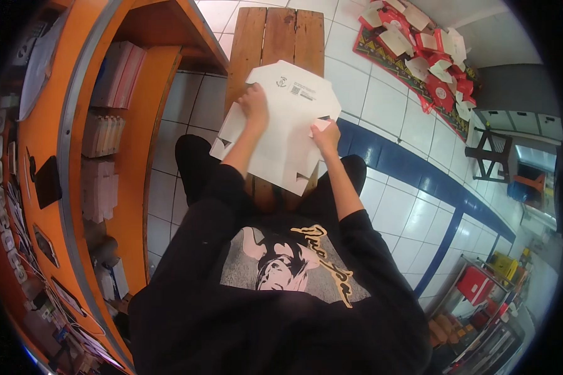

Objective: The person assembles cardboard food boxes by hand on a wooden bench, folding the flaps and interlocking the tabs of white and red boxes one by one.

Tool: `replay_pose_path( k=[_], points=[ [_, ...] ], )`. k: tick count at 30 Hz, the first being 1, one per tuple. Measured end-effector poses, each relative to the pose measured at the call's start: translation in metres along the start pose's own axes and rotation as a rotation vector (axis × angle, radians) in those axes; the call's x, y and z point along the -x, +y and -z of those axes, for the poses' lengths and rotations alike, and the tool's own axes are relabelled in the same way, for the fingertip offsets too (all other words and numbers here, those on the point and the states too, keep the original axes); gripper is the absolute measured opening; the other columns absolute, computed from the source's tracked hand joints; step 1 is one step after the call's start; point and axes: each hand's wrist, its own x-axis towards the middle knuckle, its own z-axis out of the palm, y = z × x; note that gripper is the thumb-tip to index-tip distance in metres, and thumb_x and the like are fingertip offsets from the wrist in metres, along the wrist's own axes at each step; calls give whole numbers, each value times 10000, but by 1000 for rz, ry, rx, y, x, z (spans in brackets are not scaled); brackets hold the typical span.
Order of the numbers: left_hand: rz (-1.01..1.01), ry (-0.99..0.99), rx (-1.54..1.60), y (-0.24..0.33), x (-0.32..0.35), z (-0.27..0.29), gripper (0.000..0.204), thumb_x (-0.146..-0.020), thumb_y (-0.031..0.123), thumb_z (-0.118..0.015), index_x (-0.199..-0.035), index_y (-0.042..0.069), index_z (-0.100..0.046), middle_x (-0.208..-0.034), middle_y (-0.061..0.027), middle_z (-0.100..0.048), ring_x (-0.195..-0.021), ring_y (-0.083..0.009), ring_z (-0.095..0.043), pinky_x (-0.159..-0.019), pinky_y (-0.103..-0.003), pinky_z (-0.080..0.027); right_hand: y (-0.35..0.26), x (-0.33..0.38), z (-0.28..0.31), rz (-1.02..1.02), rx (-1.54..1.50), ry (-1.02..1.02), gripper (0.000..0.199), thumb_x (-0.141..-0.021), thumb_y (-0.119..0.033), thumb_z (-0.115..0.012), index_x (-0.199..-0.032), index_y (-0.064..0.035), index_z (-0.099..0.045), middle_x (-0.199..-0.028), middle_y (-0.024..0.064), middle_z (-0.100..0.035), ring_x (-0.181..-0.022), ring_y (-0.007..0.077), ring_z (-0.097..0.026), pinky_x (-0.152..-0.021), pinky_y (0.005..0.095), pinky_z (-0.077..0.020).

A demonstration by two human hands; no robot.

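A flat, unfolded white cardboard box blank (288,125) lies across a wooden bench (275,37) in front of me. My left hand (254,103) presses down on its upper left part, fingers curled on the sheet. My right hand (326,134) pinches a small flap at the blank's right edge. I sit astride the bench in black clothes, my knees on both sides of it.
An orange counter (75,156) with shelves of stacked boxes (103,134) runs along my left. A heap of red and white folded boxes (428,50) lies on a mat at the far right. A dark stool (491,156) and wire racks (481,300) stand on the right.
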Motion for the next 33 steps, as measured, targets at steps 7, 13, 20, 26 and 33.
replay_pose_path(
  k=[7, 13, 20, 26, 33],
  points=[
    [101, -175, 578, -54, -13, 17, 521, -703, 114, -767, -1100, -25, -460, -1011, -235, -606, -973, -413, -596, -841, -419, -470, -77, -27, -11, 179, 607, 125, 641, -739, -246, -702, -1271, -20, -426, -1214, 222, -510, -1071, 380, -519, -941, 583, -328],
    [-70, 195, 121, -38, -4, 18, 505, -711, 133, -751, -1137, 26, -503, -1185, -195, -523, -1198, -295, -456, -971, -470, -351, -135, -77, 7, -89, 802, -193, 260, -788, -170, -594, -1012, -64, -673, -1033, 127, -673, -934, 339, -656, -830, 596, -421],
    [-575, -12, 123, -15, 33, 2, 495, -819, 261, -633, -1276, 132, -495, -1338, -196, -389, -1265, -373, -355, -1031, -588, -228, -148, -139, -21, 480, 909, -306, 841, -593, -381, -833, -1304, -128, -463, -1292, 117, -501, -1221, 346, -458, -945, 554, -405],
    [-514, -72, 97, -7, 40, 5, 533, -848, 253, -601, -1355, 278, -441, -1374, -241, -311, -1304, -443, -278, -1036, -680, -132, -145, -155, -49, 721, 1038, -356, 937, -408, -320, -922, -1195, -71, -478, -1219, 106, -481, -1200, 294, -434, -964, 510, -387],
    [-552, -48, 128, -12, 37, 11, 550, -836, 288, -618, -1356, 273, -438, -1361, -201, -349, -1260, -426, -319, -1007, -685, -193, -133, -113, -23, 1026, 743, -34, 747, -416, -227, -888, -1048, -82, -519, -1003, 67, -539, -936, 252, -535, -779, 382, -393]
  ],
)
